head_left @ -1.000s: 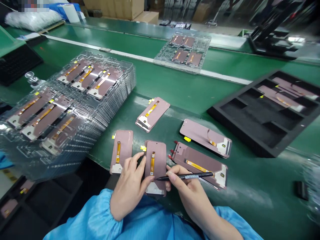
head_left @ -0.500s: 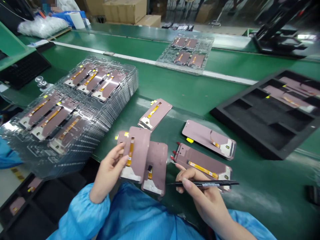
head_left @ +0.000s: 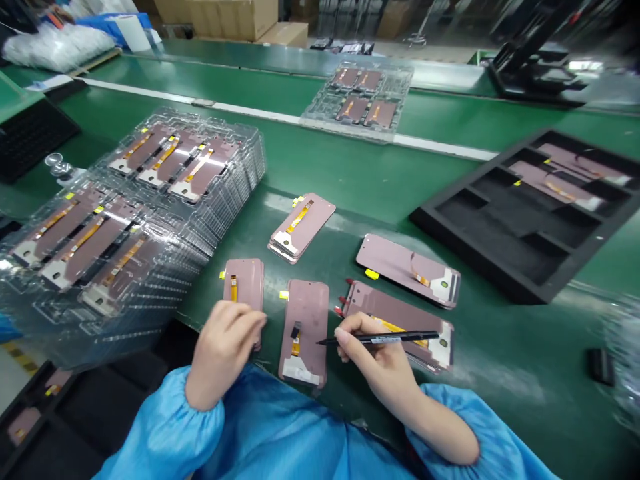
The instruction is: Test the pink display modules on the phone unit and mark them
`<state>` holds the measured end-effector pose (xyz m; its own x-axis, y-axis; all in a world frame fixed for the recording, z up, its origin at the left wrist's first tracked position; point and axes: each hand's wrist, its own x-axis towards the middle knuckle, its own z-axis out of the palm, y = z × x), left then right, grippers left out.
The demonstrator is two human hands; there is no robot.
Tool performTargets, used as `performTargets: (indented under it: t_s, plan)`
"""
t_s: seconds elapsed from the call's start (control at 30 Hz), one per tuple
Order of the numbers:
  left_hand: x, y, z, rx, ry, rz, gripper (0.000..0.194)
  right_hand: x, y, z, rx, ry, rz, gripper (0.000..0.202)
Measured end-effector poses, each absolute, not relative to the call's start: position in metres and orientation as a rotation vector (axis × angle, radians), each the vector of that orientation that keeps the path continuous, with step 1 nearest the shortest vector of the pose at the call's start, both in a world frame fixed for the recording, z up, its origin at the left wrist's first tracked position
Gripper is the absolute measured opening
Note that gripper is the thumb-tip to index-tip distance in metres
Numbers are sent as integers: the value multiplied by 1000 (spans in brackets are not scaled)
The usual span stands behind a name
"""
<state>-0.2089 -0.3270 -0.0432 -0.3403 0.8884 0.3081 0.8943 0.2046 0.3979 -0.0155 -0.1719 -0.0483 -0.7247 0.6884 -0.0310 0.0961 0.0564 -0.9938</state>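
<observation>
My right hand (head_left: 380, 353) grips slim black tweezers (head_left: 395, 337) like a pen, the pointed tip near the right edge of a pinkish phone screen (head_left: 313, 307) with a yellow tab. My left hand (head_left: 225, 350) is over the lower part of a small stack of phone screens (head_left: 250, 273), fingers curled together; anything between them is hidden. Behind the right hand lies a phone screen stack with red tabs (head_left: 385, 303), and beyond it another phone screen (head_left: 395, 260). A further stack of phone screens (head_left: 313, 217) lies ahead, flex cable facing up.
A tall pile of clear plastic trays (head_left: 235, 180) bearing screens stands left. A black foam tray (head_left: 480, 233) with some screens is at right. Another clear tray (head_left: 320, 110) lies across the white line on the green bench (head_left: 280, 160). A dark box (head_left: 85, 413) sits below left.
The phone screen that my left hand held tilted now lies on the left stack, and the hand has turned over it. My right hand has moved slightly left and up with the tweezers.
</observation>
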Motion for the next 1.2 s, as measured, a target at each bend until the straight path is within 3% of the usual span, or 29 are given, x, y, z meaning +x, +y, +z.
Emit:
performTargets:
  t_s: [0.23,0.6,0.97,1.2]
  plan:
    - [-191,-303,-52,-2346,-2168,-690,14,-18,-173,-52,-778,-1868,1665,27]
    - [-193,-291,-54,-2282,-1992,-425,24,-17,-172,-56,-773,-1842,1674,24]
    - [-188,-283,-67,-2010,-2085,-554,6,-15,-172,-58,-688,-1880,1677,23]
    - [-181,-282,-75,-2117,-1988,-773,9,-13,-172,-62,-705,-1825,1715,22]
